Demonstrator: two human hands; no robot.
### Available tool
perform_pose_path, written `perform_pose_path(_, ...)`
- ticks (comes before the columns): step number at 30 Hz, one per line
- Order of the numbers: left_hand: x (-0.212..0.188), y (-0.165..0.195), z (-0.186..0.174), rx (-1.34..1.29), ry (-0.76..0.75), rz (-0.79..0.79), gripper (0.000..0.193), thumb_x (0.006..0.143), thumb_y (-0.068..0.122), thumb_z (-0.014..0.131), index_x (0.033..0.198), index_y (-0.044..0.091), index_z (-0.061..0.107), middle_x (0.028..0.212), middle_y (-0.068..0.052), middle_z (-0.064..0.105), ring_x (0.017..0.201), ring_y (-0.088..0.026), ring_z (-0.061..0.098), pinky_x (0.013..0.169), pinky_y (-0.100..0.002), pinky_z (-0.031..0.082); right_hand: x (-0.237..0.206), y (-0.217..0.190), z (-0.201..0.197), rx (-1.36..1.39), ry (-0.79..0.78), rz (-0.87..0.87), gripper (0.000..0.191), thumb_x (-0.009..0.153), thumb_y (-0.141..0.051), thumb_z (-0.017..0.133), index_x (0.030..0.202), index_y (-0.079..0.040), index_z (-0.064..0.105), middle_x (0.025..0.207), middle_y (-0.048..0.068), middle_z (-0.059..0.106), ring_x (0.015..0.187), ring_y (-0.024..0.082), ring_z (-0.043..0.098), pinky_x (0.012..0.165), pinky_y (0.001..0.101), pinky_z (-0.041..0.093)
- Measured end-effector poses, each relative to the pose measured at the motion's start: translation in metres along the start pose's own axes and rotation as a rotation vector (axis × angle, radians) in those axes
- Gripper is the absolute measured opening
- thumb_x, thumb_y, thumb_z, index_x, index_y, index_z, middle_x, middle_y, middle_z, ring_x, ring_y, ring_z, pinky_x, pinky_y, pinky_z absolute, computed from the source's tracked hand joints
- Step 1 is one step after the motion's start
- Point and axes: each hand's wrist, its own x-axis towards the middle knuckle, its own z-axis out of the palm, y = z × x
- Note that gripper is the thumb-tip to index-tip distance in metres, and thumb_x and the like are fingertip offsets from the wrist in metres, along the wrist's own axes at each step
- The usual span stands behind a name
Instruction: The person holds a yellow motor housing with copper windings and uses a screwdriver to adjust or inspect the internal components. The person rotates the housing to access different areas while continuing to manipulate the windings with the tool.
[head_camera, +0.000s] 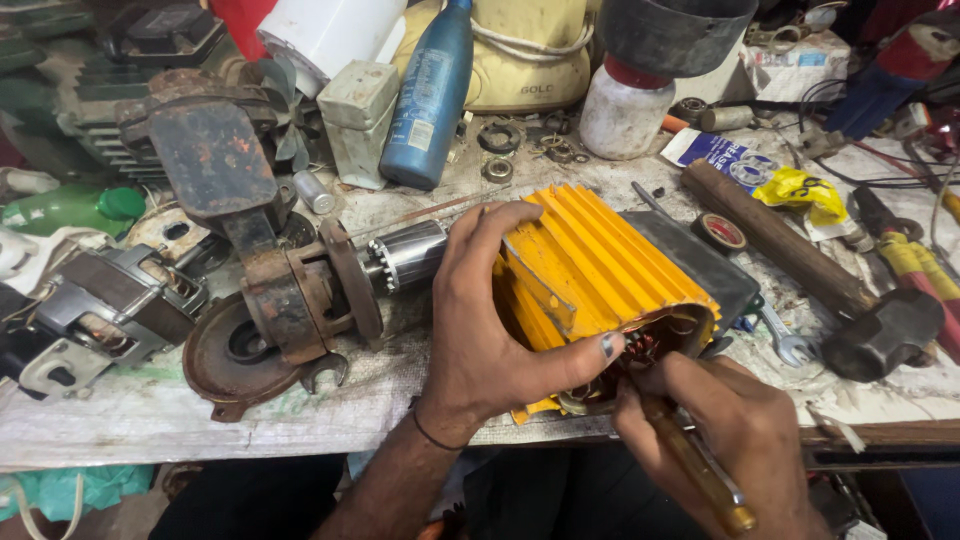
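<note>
My left hand (490, 320) grips a yellow finned motor housing (600, 260) that lies on its side on the worn workbench (120, 420). A shiny steel rotor (405, 255) pokes out of its far end toward a rusty pump body (290, 300). My right hand (725, 430) holds a screwdriver with an amber handle (700, 475), its tip pushed into the open near end of the housing, where copper windings (640, 350) show. The tip itself is hidden inside.
A hammer (800, 270) with a brown handle lies at the right, by a spanner (785, 345) and a tape roll (720, 232). A blue bottle (430, 95), a white jar (625, 110), bearings and motor parts crowd the back and left.
</note>
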Motion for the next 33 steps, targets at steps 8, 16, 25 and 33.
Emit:
perform_pose_path(8, -0.002, 0.011, 0.000, 0.011, 0.003, 0.015, 0.095, 0.066, 0.041, 0.085, 0.144, -0.001, 0.051, 0.135, -0.019, 0.053, 0.128, -0.032, 0.062, 0.112, -0.044, 0.052, 0.002, -0.008, -0.007, 0.155, -0.010, 0.155, 0.021, 0.071, -0.018, 0.086, 0.078, -0.009, 0.068, 0.058, 0.006, 0.070, 0.051, 0.018, 0.068, 0.046, 0.0334, 0.053)
perform_pose_path(16, -0.003, 0.009, -0.004, 0.030, 0.004, 0.031, 0.097, 0.066, 0.045, 0.086, 0.144, -0.002, 0.051, 0.128, -0.019, 0.054, 0.127, -0.032, 0.062, 0.111, -0.044, 0.053, 0.012, -0.013, -0.007, 0.036, -0.105, 0.136, 0.028, 0.074, -0.026, 0.087, 0.078, -0.006, 0.067, 0.059, 0.012, 0.069, 0.053, 0.030, 0.071, 0.050, 0.0385, 0.052)
perform_pose_path(25, -0.002, -0.004, -0.006, 0.024, -0.010, 0.012, 0.101, 0.067, 0.046, 0.085, 0.147, -0.004, 0.050, 0.134, -0.020, 0.053, 0.128, -0.032, 0.061, 0.110, -0.044, 0.053, 0.001, 0.008, 0.001, 0.115, -0.131, 0.214, 0.022, 0.075, -0.022, 0.087, 0.083, -0.009, 0.072, 0.061, 0.002, 0.071, 0.054, 0.011, 0.070, 0.051, 0.0292, 0.053)
perform_pose_path(33, -0.001, -0.005, 0.002, -0.060, -0.002, -0.018, 0.098, 0.069, 0.044, 0.083, 0.148, -0.002, 0.049, 0.134, -0.018, 0.052, 0.132, -0.031, 0.060, 0.116, -0.043, 0.051, 0.005, 0.009, -0.007, 0.262, -0.015, 0.203, 0.016, 0.070, -0.012, 0.081, 0.083, -0.007, 0.074, 0.063, 0.002, 0.072, 0.048, 0.009, 0.072, 0.047, 0.0261, 0.053)
